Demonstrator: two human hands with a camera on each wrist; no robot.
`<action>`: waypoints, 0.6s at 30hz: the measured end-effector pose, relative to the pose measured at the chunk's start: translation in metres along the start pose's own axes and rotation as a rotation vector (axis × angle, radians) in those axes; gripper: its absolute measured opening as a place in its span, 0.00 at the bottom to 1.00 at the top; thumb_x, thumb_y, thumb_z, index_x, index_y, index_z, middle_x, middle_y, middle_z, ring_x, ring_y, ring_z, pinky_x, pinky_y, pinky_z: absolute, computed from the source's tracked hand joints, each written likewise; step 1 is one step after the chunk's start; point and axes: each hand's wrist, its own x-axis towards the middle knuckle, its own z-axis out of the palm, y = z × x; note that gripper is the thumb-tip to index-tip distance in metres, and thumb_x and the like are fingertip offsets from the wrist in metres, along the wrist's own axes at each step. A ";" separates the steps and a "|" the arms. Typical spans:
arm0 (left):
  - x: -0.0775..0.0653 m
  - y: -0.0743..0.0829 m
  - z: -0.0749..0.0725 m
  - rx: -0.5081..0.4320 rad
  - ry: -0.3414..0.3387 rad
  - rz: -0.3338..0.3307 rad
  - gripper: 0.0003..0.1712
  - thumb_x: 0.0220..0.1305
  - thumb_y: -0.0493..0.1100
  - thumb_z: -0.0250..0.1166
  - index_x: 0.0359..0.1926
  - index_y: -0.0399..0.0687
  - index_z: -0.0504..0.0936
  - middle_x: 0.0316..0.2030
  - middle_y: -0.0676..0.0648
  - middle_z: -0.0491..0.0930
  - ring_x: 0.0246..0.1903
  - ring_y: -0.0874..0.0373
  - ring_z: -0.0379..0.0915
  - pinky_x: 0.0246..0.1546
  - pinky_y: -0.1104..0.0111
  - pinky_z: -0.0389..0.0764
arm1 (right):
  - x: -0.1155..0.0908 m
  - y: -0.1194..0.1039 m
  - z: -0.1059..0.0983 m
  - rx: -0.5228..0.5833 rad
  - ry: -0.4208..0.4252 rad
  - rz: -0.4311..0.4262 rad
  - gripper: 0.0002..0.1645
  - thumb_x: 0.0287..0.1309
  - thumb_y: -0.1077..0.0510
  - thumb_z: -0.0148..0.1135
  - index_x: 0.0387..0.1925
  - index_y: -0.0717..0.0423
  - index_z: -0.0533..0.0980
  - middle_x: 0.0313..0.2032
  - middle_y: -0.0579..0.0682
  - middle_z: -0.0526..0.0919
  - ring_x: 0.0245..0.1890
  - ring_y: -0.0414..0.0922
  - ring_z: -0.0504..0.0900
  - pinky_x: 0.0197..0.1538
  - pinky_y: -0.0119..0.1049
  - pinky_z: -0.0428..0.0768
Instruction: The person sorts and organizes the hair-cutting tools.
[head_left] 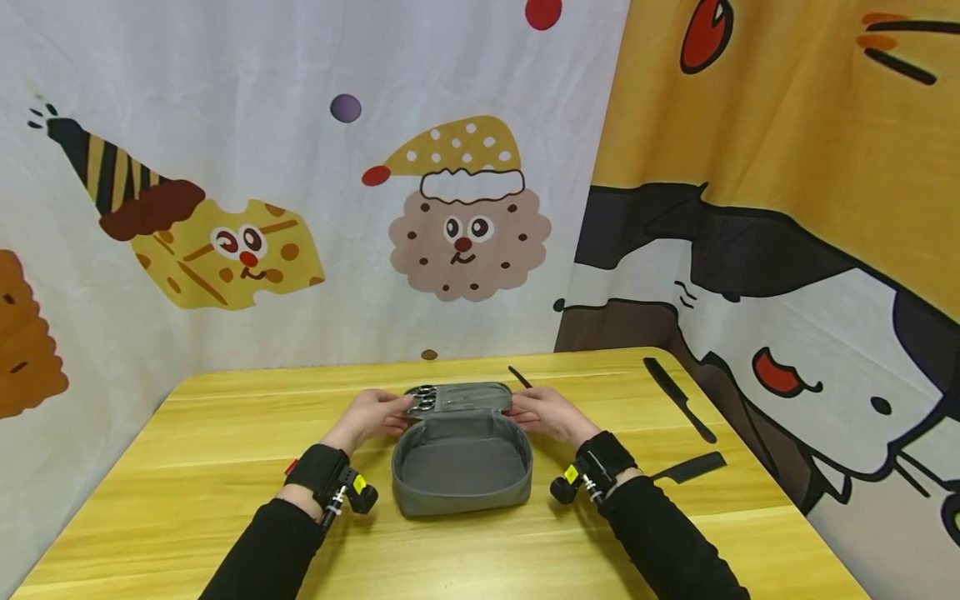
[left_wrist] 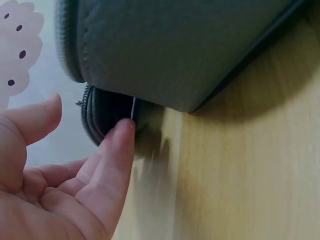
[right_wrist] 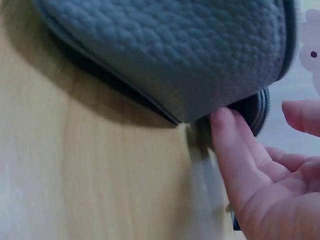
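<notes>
A grey zippered case (head_left: 461, 502) stands unzipped on the table, its hollow body toward me. The lid (head_left: 474, 398) is folded back behind it, with silver scissors (head_left: 424, 398) tucked in at the left end. My left hand (head_left: 367, 417) is at the lid's left end. In the left wrist view its extended fingers (left_wrist: 112, 170) touch the lid's underside, the thumb held apart. My right hand (head_left: 551, 415) mirrors this at the right end, fingers (right_wrist: 235, 155) reaching beneath the lid and thumb away from it. The case's pebbled side wall (right_wrist: 165, 55) fills the top of the right wrist view.
On the right of the wooden table (head_left: 247, 417) lie a long black comb (head_left: 678, 398) and a wide dark comb (head_left: 697, 467), partly hidden by my right arm. A thin black handle (head_left: 519, 377) shows behind my right hand. A printed curtain (head_left: 300, 125) hangs behind the table.
</notes>
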 end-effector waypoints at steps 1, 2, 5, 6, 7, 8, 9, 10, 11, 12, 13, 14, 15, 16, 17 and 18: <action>-0.001 0.000 -0.001 0.008 -0.006 -0.001 0.34 0.72 0.45 0.61 0.63 0.19 0.65 0.46 0.30 0.80 0.39 0.47 0.83 0.42 0.58 0.84 | -0.001 0.000 -0.001 -0.012 -0.013 -0.011 0.30 0.75 0.59 0.49 0.66 0.79 0.60 0.51 0.68 0.80 0.45 0.47 0.83 0.53 0.41 0.81; -0.002 0.001 -0.002 0.010 -0.012 -0.003 0.35 0.72 0.46 0.61 0.64 0.19 0.63 0.47 0.30 0.79 0.40 0.46 0.82 0.43 0.58 0.83 | -0.001 -0.001 -0.003 -0.022 -0.024 -0.020 0.30 0.75 0.59 0.49 0.66 0.80 0.59 0.51 0.68 0.80 0.45 0.47 0.83 0.53 0.42 0.80; -0.005 0.002 -0.004 0.037 -0.024 0.003 0.38 0.72 0.47 0.60 0.66 0.18 0.60 0.51 0.27 0.77 0.45 0.42 0.81 0.46 0.56 0.83 | -0.005 -0.001 -0.007 -0.071 -0.034 -0.036 0.32 0.75 0.58 0.50 0.67 0.80 0.58 0.52 0.68 0.80 0.47 0.49 0.83 0.54 0.43 0.80; -0.007 0.002 -0.004 0.050 -0.029 0.011 0.39 0.72 0.47 0.61 0.67 0.18 0.58 0.52 0.26 0.76 0.47 0.41 0.80 0.46 0.56 0.82 | -0.006 -0.002 -0.008 -0.093 -0.031 -0.040 0.32 0.74 0.58 0.51 0.67 0.79 0.58 0.52 0.68 0.80 0.48 0.50 0.83 0.53 0.43 0.80; -0.009 0.002 -0.005 0.065 -0.034 0.020 0.40 0.73 0.47 0.60 0.67 0.18 0.57 0.53 0.25 0.75 0.48 0.40 0.79 0.47 0.55 0.82 | -0.008 -0.002 -0.009 -0.112 -0.025 -0.042 0.33 0.74 0.58 0.52 0.67 0.79 0.58 0.52 0.68 0.79 0.49 0.52 0.83 0.54 0.43 0.80; -0.011 0.002 -0.005 0.076 -0.032 0.026 0.40 0.72 0.47 0.61 0.68 0.18 0.57 0.54 0.25 0.74 0.49 0.39 0.79 0.47 0.55 0.82 | -0.010 -0.003 -0.009 -0.131 -0.017 -0.040 0.33 0.73 0.57 0.53 0.67 0.78 0.59 0.53 0.68 0.79 0.50 0.53 0.82 0.54 0.43 0.80; -0.013 0.002 -0.006 0.094 -0.034 0.037 0.40 0.72 0.47 0.61 0.68 0.18 0.56 0.54 0.24 0.74 0.50 0.38 0.78 0.48 0.55 0.81 | -0.012 -0.004 -0.010 -0.152 -0.012 -0.042 0.33 0.73 0.57 0.54 0.67 0.78 0.59 0.53 0.68 0.79 0.51 0.55 0.82 0.54 0.44 0.80; -0.015 0.002 -0.007 0.104 -0.034 0.046 0.41 0.72 0.48 0.61 0.68 0.19 0.56 0.55 0.24 0.74 0.51 0.37 0.78 0.48 0.55 0.81 | -0.014 -0.005 -0.011 -0.175 -0.004 -0.045 0.33 0.73 0.57 0.55 0.67 0.77 0.60 0.54 0.68 0.78 0.52 0.56 0.81 0.54 0.44 0.80; -0.017 0.002 -0.008 0.115 -0.035 0.058 0.41 0.72 0.48 0.61 0.69 0.19 0.56 0.55 0.24 0.73 0.52 0.36 0.77 0.49 0.54 0.81 | -0.017 -0.006 -0.011 -0.202 -0.002 -0.055 0.33 0.73 0.56 0.55 0.67 0.77 0.60 0.55 0.69 0.78 0.53 0.58 0.81 0.55 0.45 0.79; -0.019 0.001 -0.008 0.127 -0.035 0.070 0.42 0.72 0.48 0.61 0.69 0.19 0.55 0.56 0.24 0.73 0.52 0.36 0.76 0.49 0.54 0.81 | -0.019 -0.007 -0.012 -0.208 0.001 -0.061 0.33 0.73 0.57 0.55 0.67 0.77 0.60 0.55 0.69 0.77 0.54 0.60 0.80 0.56 0.46 0.79; -0.022 0.001 -0.009 0.137 -0.035 0.081 0.42 0.72 0.48 0.61 0.69 0.20 0.55 0.56 0.24 0.72 0.53 0.35 0.75 0.49 0.54 0.81 | -0.021 -0.007 -0.013 -0.226 0.009 -0.068 0.33 0.73 0.57 0.55 0.67 0.77 0.60 0.56 0.70 0.77 0.54 0.61 0.79 0.56 0.46 0.79; -0.024 0.001 -0.009 0.152 -0.034 0.094 0.42 0.72 0.48 0.61 0.69 0.20 0.55 0.56 0.24 0.72 0.54 0.35 0.75 0.50 0.54 0.80 | -0.023 -0.008 -0.014 -0.246 0.016 -0.074 0.33 0.73 0.57 0.54 0.67 0.77 0.60 0.56 0.70 0.76 0.55 0.61 0.78 0.56 0.47 0.78; -0.027 0.001 -0.010 0.160 -0.035 0.106 0.42 0.72 0.48 0.61 0.70 0.20 0.54 0.57 0.24 0.72 0.54 0.34 0.74 0.50 0.53 0.80 | -0.025 -0.009 -0.015 -0.260 0.018 -0.082 0.33 0.73 0.57 0.54 0.67 0.77 0.60 0.56 0.70 0.76 0.55 0.62 0.78 0.57 0.47 0.78; -0.029 0.001 -0.011 0.168 -0.035 0.117 0.42 0.72 0.48 0.61 0.70 0.20 0.54 0.57 0.24 0.71 0.55 0.34 0.74 0.51 0.53 0.80 | -0.027 -0.009 -0.016 -0.273 0.022 -0.087 0.33 0.73 0.57 0.54 0.67 0.77 0.60 0.57 0.71 0.75 0.55 0.63 0.78 0.57 0.48 0.78; -0.032 0.001 -0.011 0.181 -0.031 0.128 0.42 0.72 0.48 0.61 0.70 0.21 0.54 0.57 0.24 0.71 0.55 0.34 0.73 0.51 0.53 0.79 | -0.029 -0.009 -0.018 -0.288 0.032 -0.091 0.33 0.73 0.57 0.54 0.67 0.77 0.60 0.57 0.70 0.75 0.56 0.63 0.77 0.57 0.48 0.78; -0.034 0.001 -0.012 0.192 -0.028 0.139 0.42 0.72 0.48 0.61 0.70 0.21 0.54 0.58 0.24 0.71 0.55 0.33 0.73 0.52 0.53 0.79 | -0.030 -0.009 -0.019 -0.291 0.043 -0.089 0.32 0.73 0.57 0.54 0.67 0.77 0.60 0.57 0.70 0.76 0.56 0.63 0.77 0.57 0.48 0.78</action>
